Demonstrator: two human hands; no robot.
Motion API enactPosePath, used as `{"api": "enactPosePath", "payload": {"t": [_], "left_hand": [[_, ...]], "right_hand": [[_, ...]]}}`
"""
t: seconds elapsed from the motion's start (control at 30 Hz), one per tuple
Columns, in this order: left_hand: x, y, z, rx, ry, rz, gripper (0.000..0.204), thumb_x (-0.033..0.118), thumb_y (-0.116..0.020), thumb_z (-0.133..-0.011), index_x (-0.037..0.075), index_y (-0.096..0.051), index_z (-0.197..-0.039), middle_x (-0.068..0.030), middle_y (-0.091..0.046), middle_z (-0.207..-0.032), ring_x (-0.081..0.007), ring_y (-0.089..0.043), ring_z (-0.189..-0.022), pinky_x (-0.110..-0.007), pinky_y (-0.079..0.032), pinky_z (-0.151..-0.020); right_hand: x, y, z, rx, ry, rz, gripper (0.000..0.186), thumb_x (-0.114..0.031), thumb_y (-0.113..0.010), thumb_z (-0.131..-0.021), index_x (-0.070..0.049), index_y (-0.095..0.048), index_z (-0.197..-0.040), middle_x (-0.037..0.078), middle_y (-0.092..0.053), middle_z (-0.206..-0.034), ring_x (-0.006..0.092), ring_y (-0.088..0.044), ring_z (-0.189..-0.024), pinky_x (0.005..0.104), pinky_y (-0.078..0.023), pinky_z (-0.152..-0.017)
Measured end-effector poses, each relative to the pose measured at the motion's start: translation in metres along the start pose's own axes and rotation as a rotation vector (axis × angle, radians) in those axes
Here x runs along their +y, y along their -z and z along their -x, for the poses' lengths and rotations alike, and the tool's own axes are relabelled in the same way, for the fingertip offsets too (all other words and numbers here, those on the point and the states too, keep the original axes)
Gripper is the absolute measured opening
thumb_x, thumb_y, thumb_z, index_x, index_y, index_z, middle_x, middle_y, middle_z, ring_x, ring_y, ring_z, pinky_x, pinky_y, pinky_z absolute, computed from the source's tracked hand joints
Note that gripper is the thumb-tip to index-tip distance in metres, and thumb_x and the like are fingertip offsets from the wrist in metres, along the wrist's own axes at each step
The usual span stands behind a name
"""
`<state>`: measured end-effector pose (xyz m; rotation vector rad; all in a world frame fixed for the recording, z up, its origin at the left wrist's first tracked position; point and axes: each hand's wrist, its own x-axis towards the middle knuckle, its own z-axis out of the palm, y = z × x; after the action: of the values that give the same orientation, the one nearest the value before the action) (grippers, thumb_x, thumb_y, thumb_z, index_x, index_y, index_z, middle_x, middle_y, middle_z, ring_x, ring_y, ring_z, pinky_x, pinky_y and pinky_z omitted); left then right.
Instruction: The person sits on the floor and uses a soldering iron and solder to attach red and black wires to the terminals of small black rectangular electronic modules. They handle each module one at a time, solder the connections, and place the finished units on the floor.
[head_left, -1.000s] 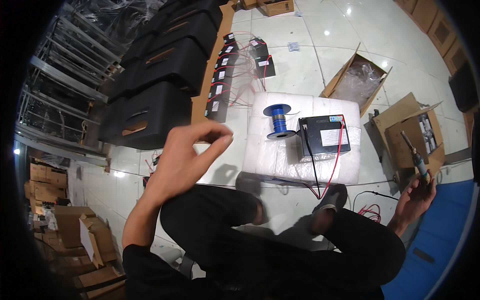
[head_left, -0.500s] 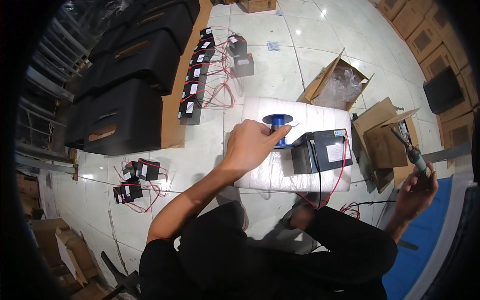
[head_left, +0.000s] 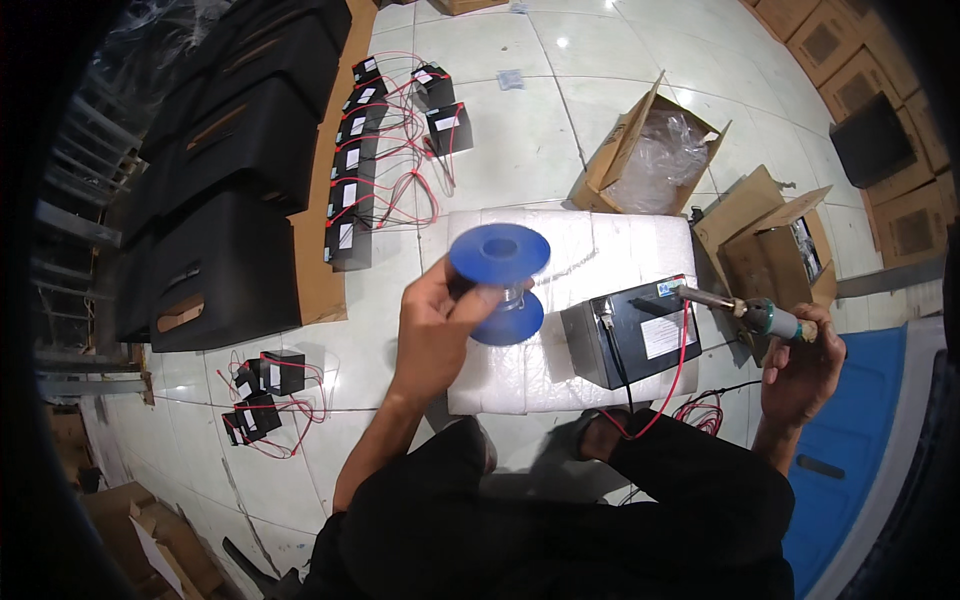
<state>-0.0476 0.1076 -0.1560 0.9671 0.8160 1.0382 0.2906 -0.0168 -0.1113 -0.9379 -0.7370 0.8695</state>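
Observation:
In my left hand (head_left: 436, 325) is a blue spool of solder wire (head_left: 500, 255), raised over the white foam block; my fingers grip its middle between the two flanges, and a thin loose end of wire trails to the right. My right hand (head_left: 805, 365) holds a soldering iron (head_left: 772, 320) by its green and grey handle. The iron's metal tip points left, close to the red wire at the top right corner of a black battery (head_left: 640, 330). That battery lies on the foam block (head_left: 480, 395), with a black lead and a red lead running off its near side.
Several wired black batteries (head_left: 345, 215) line the far left, beside large black cases (head_left: 230, 265) on cardboard. A smaller battery group (head_left: 258, 405) sits at left. Open cartons (head_left: 600, 165) stand beyond the foam. On the right are a blue plastic surface (head_left: 840, 450) and stacked boxes (head_left: 870, 80).
My left hand has lifted the solder spool off the foam block toward me and left. My right hand has swung the soldering iron leftward, bringing its tip to the battery's corner.

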Motion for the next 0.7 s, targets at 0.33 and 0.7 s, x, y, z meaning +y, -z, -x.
{"api": "enactPosePath", "payload": {"t": [0.33,0.7], "left_hand": [[0.009,0.007,0.015,-0.085,-0.257,-0.361,0.022,0.004,-0.068,-0.081,-0.004,-0.067,-0.102,-0.0071,-0.066,-0.093,-0.0129,-0.06,-0.083,-0.026,-0.047,-0.076],[0.009,0.007,0.008,-0.164,-0.381,-0.481,0.015,0.005,-0.069,-0.079,-0.004,-0.066,-0.091,-0.0065,-0.053,-0.077,-0.0135,-0.047,-0.066,-0.028,-0.036,-0.058]], "right_hand": [[0.006,-0.028,0.002,-0.067,-0.019,0.114,0.04,-0.027,-0.052,-0.092,0.011,-0.06,-0.095,0.02,-0.056,-0.08,0.0209,-0.057,-0.05,0.0309,-0.05,-0.036],[0.006,-0.031,0.003,-0.109,-0.033,0.169,0.039,-0.027,-0.053,-0.092,0.011,-0.062,-0.095,0.019,-0.056,-0.078,0.021,-0.058,-0.05,0.0308,-0.05,-0.037]]}}
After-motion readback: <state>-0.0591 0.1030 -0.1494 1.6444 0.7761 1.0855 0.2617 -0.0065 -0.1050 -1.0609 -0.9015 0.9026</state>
